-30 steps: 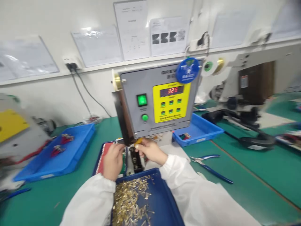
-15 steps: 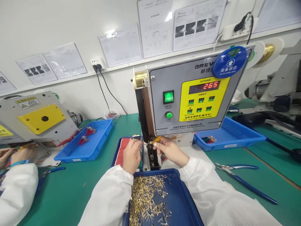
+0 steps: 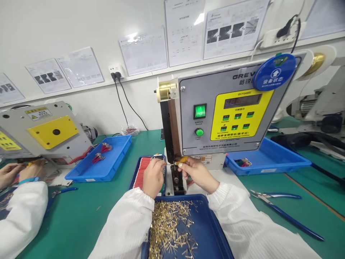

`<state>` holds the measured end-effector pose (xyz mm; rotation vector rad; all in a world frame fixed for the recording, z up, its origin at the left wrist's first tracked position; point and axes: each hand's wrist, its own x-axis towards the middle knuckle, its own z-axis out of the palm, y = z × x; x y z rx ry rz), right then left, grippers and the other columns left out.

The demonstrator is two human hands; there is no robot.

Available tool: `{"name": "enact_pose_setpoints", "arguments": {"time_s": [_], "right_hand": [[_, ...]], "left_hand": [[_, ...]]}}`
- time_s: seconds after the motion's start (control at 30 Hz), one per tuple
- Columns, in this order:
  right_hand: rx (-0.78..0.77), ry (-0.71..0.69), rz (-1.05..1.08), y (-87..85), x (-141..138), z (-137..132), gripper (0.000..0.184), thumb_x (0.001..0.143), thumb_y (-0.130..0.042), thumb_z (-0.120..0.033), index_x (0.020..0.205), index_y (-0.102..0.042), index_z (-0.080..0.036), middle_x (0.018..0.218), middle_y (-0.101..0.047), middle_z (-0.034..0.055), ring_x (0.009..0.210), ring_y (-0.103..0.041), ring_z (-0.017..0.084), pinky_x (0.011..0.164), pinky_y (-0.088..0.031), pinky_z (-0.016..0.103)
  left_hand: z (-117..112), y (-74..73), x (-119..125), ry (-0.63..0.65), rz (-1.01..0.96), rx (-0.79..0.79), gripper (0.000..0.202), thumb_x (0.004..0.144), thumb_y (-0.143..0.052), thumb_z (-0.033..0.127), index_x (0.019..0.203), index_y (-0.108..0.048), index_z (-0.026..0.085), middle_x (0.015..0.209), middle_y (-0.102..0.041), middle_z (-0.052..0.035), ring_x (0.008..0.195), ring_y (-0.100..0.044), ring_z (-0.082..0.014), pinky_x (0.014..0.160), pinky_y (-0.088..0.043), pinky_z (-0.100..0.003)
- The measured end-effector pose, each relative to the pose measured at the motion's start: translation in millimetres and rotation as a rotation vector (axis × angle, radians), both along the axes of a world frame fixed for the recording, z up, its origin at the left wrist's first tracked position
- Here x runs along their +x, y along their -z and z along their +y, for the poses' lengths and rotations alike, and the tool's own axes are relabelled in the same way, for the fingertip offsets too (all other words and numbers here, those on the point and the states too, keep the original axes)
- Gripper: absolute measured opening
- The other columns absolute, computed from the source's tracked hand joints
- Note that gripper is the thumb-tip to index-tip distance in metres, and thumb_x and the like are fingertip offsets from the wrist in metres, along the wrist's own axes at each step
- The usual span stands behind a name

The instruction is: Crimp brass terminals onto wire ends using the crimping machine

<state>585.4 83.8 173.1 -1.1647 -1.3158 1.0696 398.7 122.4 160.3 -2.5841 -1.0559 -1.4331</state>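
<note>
My view swings slightly left; left hand (image 3: 153,175) pinches a thin wire-like piece (image 3: 169,164), right hand (image 3: 199,173) a small orange-yellow piece (image 3: 183,159), at the black metal tooling (image 3: 175,175). Best: steady grip, fingertips clear.

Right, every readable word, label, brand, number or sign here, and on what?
"GRE" and "格锐", rest partly covered: grey machine panel
"设备状态", up arrow: round blue disc
"GVY04MD", "超静音铜带机(数字式)": yellow rectangular label
"Switch": under square green switch
"Light": under round green button
Warning triangle: yellow-and-white rectangular sticker
Too faint or small: dark display, white paper wall sheets, other print.
</note>
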Motion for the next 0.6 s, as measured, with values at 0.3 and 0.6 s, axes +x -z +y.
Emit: {"name": "enact_pose_setpoints", "arguments": {"time_s": [0.3,0.6], "right_hand": [[-0.001,0.005,-0.006,1.4,-0.7,0.2,0.023,0.08,-0.057,-0.041,0.073,-0.051,-0.021,0.057,-0.056,-0.0044,0.043,-0.048,0.01,0.046,-0.045,0.026],[0.007,0.0,-0.007,0.1,-0.8,-0.7,0.023,0.08,-0.057,-0.042,0.073,-0.05,-0.021,0.055,-0.054,-0.005,0.043,-0.048,0.01,0.046,-0.044,0.026]], "left_hand": [[-0.1,0.0,0.2,0.006,0.014,-0.004,0.018,0.092,-0.042,0.015,0.096,-0.059,0.019,0.093,-0.06,-0.0049,0.087,-0.059,-0.0146,0.077,-0.05,-0.027],[0.1,0.6,-0.1,0.004,0.025,0.0,0.018,0.091,-0.043,0.012,0.096,-0.059,0.019,0.094,-0.06,-0.0049,0.088,-0.059,-0.0152,0.077,-0.049,-0.027]]}}
